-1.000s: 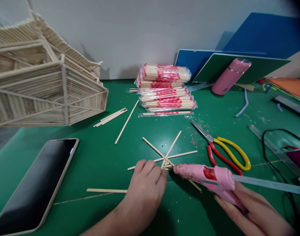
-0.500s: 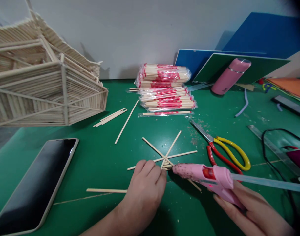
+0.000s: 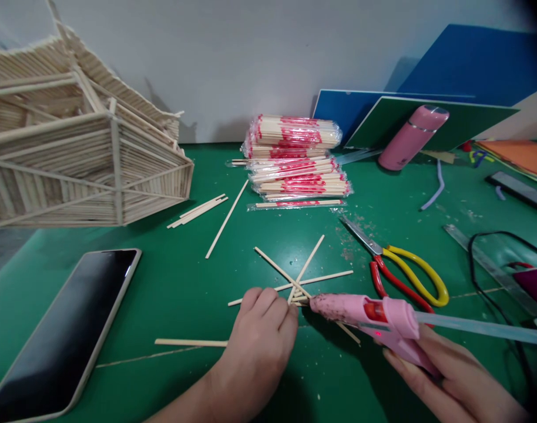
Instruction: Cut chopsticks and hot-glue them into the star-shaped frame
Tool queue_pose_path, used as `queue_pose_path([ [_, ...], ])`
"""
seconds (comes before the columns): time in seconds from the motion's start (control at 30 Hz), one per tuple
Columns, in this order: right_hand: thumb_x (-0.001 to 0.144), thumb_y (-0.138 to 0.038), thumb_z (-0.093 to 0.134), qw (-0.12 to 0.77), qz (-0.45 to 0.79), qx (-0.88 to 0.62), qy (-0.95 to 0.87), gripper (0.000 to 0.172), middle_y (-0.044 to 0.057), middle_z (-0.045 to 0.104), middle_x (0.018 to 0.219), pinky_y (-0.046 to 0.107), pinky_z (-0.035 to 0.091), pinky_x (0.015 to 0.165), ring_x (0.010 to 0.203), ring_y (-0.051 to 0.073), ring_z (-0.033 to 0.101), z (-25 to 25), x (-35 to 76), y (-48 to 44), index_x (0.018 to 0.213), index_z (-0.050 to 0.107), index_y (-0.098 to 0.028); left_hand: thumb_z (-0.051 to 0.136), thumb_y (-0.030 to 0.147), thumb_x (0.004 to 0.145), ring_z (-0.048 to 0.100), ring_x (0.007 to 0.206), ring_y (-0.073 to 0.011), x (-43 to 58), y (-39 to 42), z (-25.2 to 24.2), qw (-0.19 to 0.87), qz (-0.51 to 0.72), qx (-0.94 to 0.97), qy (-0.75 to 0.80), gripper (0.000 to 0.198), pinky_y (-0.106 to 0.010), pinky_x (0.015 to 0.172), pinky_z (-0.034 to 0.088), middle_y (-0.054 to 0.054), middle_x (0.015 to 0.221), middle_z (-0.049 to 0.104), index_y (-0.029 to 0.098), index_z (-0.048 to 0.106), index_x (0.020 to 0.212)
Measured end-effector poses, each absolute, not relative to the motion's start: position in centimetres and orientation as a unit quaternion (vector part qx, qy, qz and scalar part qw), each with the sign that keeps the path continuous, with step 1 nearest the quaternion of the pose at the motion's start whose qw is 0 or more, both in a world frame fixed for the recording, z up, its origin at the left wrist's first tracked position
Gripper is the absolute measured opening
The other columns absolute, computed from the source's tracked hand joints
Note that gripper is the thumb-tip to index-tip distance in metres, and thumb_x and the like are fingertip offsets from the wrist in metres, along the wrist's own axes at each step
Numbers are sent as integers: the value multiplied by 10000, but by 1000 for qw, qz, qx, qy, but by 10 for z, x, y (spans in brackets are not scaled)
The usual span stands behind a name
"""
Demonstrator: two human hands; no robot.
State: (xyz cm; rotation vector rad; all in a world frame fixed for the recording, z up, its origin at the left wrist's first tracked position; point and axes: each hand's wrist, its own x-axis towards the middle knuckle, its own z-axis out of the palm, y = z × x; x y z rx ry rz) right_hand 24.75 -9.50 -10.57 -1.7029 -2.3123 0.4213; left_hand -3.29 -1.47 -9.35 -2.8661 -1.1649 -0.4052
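Note:
Several thin wooden chopsticks lie crossed over one another on the green tabletop. My left hand is closed with its fingers curled down on the sticks at the near side of the crossing; the fingertips are hidden. One chopstick sticks out to the left from under that hand. In my right hand is a pink hot glue gun, its red light lit and a clear glue stick coming out of the back. The smudged nozzle points left and meets the crossed sticks.
Scissors with red and yellow handles lie right of the sticks. A phone is at left, below a stick-built model. Behind are wrapped chopstick bundles and a pink bottle. A ruler and black cable lie at right.

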Motion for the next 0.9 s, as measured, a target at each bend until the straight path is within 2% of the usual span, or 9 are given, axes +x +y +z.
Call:
queue_pose_path([
  [0.23, 732, -313, 584, 133, 164, -595, -775, 406, 38, 639, 1039, 273, 553, 708, 852, 220, 637, -108, 249, -96, 1132, 529, -278, 482, 110, 767, 405, 656, -173, -32, -14, -95, 11, -144, -915, -378, 83, -353, 618, 332, -20, 645, 484, 136, 560, 753],
  [0.37, 749, -322, 551, 124, 173, -614, -760, 432, 47, 591, 1122, 340, 514, 800, 963, 253, 587, -92, 237, -95, 1175, 490, -282, 484, 109, 765, 410, 668, -177, -32, -14, -95, 5, -132, -916, -378, 86, -357, 628, 337, -28, 666, 494, 133, 564, 784],
  [0.5, 753, -308, 555, 124, 171, -604, -769, 427, 24, 629, 1059, 257, 530, 752, 880, 204, 627, -91, 241, -90, 1174, 486, -288, 480, 113, 767, 405, 660, -176, -31, -14, -94, -1, -135, -915, -379, 88, -352, 618, 331, -32, 663, 497, 135, 566, 763],
  [0.67, 764, -311, 538, 128, 248, -640, -716, 360, 19, 643, 1000, 227, 525, 736, 855, 190, 626, -85, 238, -86, 1123, 518, -284, 478, 119, 769, 389, 637, -172, -30, -11, -93, -26, -154, -908, -388, 105, -345, 605, 315, -25, 643, 495, 153, 552, 704],
  [0.77, 774, -306, 525, 169, 316, -667, -654, 356, 7, 650, 869, 215, 535, 659, 750, 172, 628, -75, 231, -86, 1128, 491, -285, 472, 111, 770, 388, 637, -170, -29, -11, -95, -41, -160, -903, -397, 108, -343, 608, 308, -24, 648, 500, 157, 544, 704],
  [0.9, 776, -311, 526, 253, 369, -672, -590, 441, -29, 587, 627, 209, 518, 506, 543, 147, 580, -74, 228, -85, 1198, 402, -273, 465, 110, 775, 401, 643, -170, -29, -11, -94, -49, -170, -896, -408, 117, -335, 605, 301, -25, 662, 511, 162, 539, 702],
])
